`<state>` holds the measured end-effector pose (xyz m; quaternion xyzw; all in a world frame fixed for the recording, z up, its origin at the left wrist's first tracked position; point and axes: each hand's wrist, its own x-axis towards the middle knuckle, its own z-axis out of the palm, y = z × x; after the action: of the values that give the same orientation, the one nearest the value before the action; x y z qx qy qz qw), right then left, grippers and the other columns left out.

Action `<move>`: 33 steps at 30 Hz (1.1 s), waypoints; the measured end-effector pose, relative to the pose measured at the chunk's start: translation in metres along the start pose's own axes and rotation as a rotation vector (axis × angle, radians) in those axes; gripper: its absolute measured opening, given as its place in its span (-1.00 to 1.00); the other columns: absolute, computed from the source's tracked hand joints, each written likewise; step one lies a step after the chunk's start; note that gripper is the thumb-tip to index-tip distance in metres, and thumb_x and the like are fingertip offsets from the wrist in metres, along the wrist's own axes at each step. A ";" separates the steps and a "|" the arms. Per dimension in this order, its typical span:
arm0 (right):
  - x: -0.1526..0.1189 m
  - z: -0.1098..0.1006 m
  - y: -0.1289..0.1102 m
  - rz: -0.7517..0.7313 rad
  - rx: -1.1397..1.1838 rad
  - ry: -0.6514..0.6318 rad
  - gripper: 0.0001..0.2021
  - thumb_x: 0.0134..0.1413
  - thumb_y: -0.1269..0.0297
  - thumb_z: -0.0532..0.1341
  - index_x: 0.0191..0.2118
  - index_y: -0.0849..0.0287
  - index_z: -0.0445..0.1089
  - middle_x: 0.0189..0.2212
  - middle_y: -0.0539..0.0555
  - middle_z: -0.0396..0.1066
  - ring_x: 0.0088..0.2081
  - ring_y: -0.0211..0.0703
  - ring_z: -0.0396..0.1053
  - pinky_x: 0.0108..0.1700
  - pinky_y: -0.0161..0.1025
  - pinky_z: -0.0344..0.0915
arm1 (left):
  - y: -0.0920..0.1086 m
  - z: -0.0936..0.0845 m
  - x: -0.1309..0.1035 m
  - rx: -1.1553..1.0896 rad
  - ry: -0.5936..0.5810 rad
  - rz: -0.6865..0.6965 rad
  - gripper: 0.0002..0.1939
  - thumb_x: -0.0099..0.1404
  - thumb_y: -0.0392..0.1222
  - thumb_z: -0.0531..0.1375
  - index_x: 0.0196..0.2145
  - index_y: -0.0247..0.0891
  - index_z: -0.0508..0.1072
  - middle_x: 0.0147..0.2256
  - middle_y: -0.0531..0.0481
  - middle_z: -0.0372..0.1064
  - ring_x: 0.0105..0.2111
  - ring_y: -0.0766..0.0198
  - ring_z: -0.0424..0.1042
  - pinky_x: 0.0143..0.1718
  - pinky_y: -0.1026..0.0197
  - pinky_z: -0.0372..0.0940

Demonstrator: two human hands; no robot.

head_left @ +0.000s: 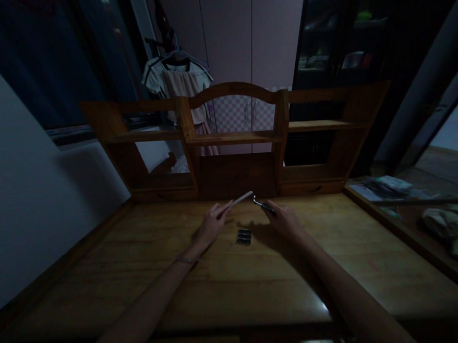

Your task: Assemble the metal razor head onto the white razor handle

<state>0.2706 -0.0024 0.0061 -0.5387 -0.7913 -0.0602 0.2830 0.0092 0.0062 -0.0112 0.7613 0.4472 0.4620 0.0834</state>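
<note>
Centre of frame, left hand (pixel 212 224) closed in a grip on a slim, smooth pale stick (pixel 241 198), right hand (pixel 286 222) gripping a dark-handled tool (pixel 263 206) with shiny bent metal tip, the two ends near but apart. Just below, a small dark banded block (pixel 244 237) lies on the tabletop (pixel 141 256), yellow-brown wood, grain showing. Room dim: brown wooden shelf unit (pixel 234 138), arched at top, spans mid-frame; flat pinkish wardrobe doors (pixel 227 35) top centre, cloth garments (pixel 184 86) hanging upper left of centre
</note>
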 end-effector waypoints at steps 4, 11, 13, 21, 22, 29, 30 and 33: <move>0.000 -0.001 -0.001 -0.001 0.008 -0.019 -0.67 0.28 0.08 -0.05 -0.09 0.05 0.38 -0.39 0.07 0.50 -0.43 -0.16 0.40 -0.44 -0.32 -0.01 | 0.001 -0.003 0.001 -0.004 0.008 0.049 -0.61 0.35 -0.10 0.06 0.11 -0.12 0.32 -0.35 0.02 0.29 -0.37 0.34 0.28 -0.30 0.30 0.22; 0.000 0.002 0.001 0.019 -0.007 0.010 -0.70 0.27 0.11 -0.03 -0.07 0.01 0.38 -0.34 0.07 0.51 -0.43 -0.17 0.40 -0.44 -0.32 0.00 | 0.002 0.001 0.000 0.024 0.021 0.031 -0.63 0.35 -0.11 0.07 0.09 -0.13 0.34 -0.35 0.01 0.30 -0.38 0.34 0.29 -0.31 0.30 0.22; 0.001 0.002 0.001 0.006 -0.010 0.003 -0.69 0.28 0.10 -0.04 -0.07 0.02 0.38 -0.37 0.06 0.51 -0.44 -0.16 0.40 -0.44 -0.32 -0.01 | 0.001 0.002 0.000 0.025 0.023 0.037 -0.63 0.34 -0.11 0.07 0.09 -0.12 0.34 -0.35 0.01 0.30 -0.37 0.33 0.29 -0.29 0.29 0.22; 0.001 -0.004 -0.003 0.015 0.022 0.011 -0.68 0.27 0.08 -0.03 -0.02 0.02 0.35 -0.36 0.06 0.51 -0.43 -0.16 0.41 -0.44 -0.33 0.03 | -0.002 0.001 0.000 0.030 0.029 0.009 -0.63 0.34 -0.11 0.07 0.09 -0.12 0.34 -0.34 0.01 0.30 -0.37 0.32 0.29 -0.28 0.28 0.22; 0.001 -0.005 -0.003 0.016 0.024 0.010 -0.68 0.27 0.08 -0.03 -0.01 0.02 0.35 -0.36 0.06 0.51 -0.43 -0.16 0.41 -0.44 -0.33 0.03 | -0.002 0.000 0.000 0.030 0.033 0.006 -0.62 0.34 -0.10 0.07 0.10 -0.12 0.34 -0.34 0.01 0.30 -0.36 0.32 0.29 -0.27 0.28 0.22; 0.001 -0.004 -0.003 -0.012 0.029 0.010 -0.69 0.27 0.13 -0.02 0.02 0.00 0.33 -0.35 0.06 0.52 -0.42 -0.15 0.43 -0.43 -0.32 0.05 | -0.001 0.003 0.000 -0.013 -0.030 0.047 -0.62 0.35 -0.10 0.07 0.10 -0.12 0.33 -0.31 0.00 0.31 -0.34 0.32 0.30 -0.26 0.28 0.23; 0.001 -0.004 -0.003 -0.017 0.033 0.014 -0.69 0.28 0.13 -0.03 0.03 0.00 0.33 -0.34 0.06 0.52 -0.42 -0.15 0.43 -0.42 -0.32 0.06 | -0.002 0.004 0.000 -0.009 -0.024 0.035 -0.63 0.35 -0.11 0.06 0.10 -0.12 0.34 -0.31 0.00 0.31 -0.34 0.32 0.30 -0.26 0.28 0.23; 0.001 -0.005 -0.004 -0.013 0.048 0.033 -0.67 0.28 0.08 -0.05 0.03 -0.01 0.32 -0.33 0.06 0.52 -0.41 -0.14 0.43 -0.42 -0.32 0.06 | -0.004 0.003 0.000 0.006 0.002 0.004 -0.64 0.35 -0.11 0.06 0.09 -0.10 0.34 -0.32 0.01 0.30 -0.35 0.33 0.30 -0.28 0.28 0.22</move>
<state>0.2686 -0.0050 0.0117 -0.5254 -0.7914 -0.0518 0.3083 0.0089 0.0096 -0.0149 0.7620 0.4474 0.4614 0.0798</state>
